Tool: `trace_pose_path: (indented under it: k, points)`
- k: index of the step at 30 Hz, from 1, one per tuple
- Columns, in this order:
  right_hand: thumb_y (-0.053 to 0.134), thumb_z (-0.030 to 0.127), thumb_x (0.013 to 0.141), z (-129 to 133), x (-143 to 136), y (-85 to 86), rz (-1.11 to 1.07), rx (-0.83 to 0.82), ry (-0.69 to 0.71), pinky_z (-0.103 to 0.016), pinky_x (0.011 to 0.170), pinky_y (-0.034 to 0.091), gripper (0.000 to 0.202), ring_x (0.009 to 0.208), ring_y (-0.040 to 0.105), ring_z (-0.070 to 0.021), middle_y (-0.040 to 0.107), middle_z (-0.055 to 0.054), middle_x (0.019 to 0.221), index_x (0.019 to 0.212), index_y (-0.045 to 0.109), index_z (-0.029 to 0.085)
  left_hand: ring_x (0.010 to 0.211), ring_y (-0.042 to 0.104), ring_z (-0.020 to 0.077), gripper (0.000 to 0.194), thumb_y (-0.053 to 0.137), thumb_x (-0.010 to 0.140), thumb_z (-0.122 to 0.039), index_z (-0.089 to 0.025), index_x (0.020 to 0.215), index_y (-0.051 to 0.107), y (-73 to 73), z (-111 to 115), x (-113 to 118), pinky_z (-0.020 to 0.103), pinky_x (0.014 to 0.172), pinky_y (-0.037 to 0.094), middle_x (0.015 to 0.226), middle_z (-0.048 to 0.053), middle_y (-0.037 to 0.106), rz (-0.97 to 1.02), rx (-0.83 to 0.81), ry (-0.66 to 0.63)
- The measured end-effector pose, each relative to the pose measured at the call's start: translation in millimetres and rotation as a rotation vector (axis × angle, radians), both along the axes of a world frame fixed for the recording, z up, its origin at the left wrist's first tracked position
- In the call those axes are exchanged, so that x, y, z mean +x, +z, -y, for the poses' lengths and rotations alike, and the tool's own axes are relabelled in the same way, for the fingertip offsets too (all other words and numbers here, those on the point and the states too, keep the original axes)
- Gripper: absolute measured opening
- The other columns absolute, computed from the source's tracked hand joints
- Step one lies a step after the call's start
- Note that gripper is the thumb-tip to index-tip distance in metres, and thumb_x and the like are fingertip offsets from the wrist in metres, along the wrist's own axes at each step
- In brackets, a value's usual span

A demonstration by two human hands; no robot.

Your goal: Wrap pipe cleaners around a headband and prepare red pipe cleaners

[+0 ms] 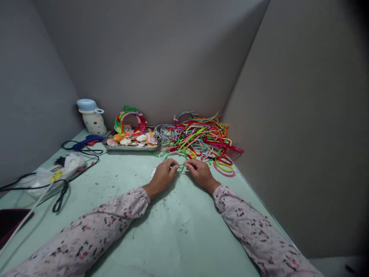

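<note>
My left hand (164, 176) and my right hand (201, 174) are held close together over the middle of the pale green table (178, 231). Both are closed in a pinch on a thin wire (181, 165), which spans the small gap between the fingertips. A white object (152, 174), mostly hidden, lies beside my left hand. Just beyond the hands spreads a tangled heap of colourful fuzzy pipe cleaners (201, 132), with a coil of grey wire (167, 132) at its left side.
Behind my left hand, a metal tray (132, 148) holds shells and colourful rings (141, 123). A white bottle (93, 121) with a blue lid stands at the back left. Black cables (60, 198), a plastic bag (72, 163) and a dark object (13, 223) lie left.
</note>
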State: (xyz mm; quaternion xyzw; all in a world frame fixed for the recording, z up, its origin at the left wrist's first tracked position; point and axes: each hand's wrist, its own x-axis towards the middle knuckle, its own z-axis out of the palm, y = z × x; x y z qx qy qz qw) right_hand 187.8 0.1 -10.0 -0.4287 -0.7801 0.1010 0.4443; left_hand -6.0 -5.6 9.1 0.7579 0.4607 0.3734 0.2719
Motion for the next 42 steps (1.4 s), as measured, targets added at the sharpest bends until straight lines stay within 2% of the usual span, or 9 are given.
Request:
trace_pose_path:
  k: [21,26,31,35,42]
  points:
    - [0.056,0.027,0.09,1.0,-1.3,1.8,-0.021,-0.001,0.023,-0.025,0.071,0.047,0.015,0.075,0.063,-0.0156,0.07,-0.003,0.083,0.092,0.069,0.02,0.057,0.052,0.0143,0.019,0.043,0.089,-0.028,-0.018,0.084,0.058,-1.4,-2.2,-0.6,0.026,0.061,0.039,0.057,-0.002,0.056,-0.027,-0.011,-0.024]
    - [0.056,0.026,0.089,1.0,-1.0,2.0,-0.022,-0.012,0.002,-0.025,0.07,0.046,0.014,0.074,0.063,-0.0154,0.07,-0.002,0.083,0.091,0.069,0.02,0.063,0.054,0.0146,0.018,0.045,0.088,-0.029,-0.018,0.089,0.059,-2.0,-1.6,-0.4,0.026,0.063,0.041,0.066,-0.001,0.059,-0.015,-0.014,-0.056]
    - [0.056,0.027,0.089,1.5,-1.4,2.4,-0.025,-0.014,-0.006,-0.025,0.069,0.046,0.015,0.073,0.063,-0.0155,0.07,-0.002,0.082,0.091,0.069,0.02,0.07,0.054,0.0149,0.014,0.048,0.082,-0.017,-0.018,0.091,0.058,-4.3,-2.3,0.2,0.028,0.068,0.041,0.08,0.002,0.06,-0.074,0.062,-0.04]
    - [0.055,0.029,0.09,1.3,-1.8,1.8,-0.019,-0.015,0.003,-0.026,0.07,0.047,0.016,0.074,0.063,-0.0159,0.07,-0.003,0.082,0.092,0.069,0.02,0.076,0.054,0.0162,0.014,0.046,0.079,-0.013,-0.018,0.086,0.057,-4.8,-2.9,-0.1,0.028,0.071,0.042,0.082,0.002,0.059,-0.099,0.101,-0.033]
    - [0.055,0.029,0.09,1.3,-1.5,1.4,-0.016,-0.013,0.011,-0.026,0.072,0.048,0.017,0.075,0.064,-0.0162,0.07,-0.003,0.083,0.093,0.069,0.02,0.078,0.054,0.0163,0.014,0.047,0.078,-0.013,-0.018,0.086,0.058,-4.2,-2.9,-0.4,0.028,0.071,0.042,0.084,0.003,0.059,-0.091,0.123,-0.032]
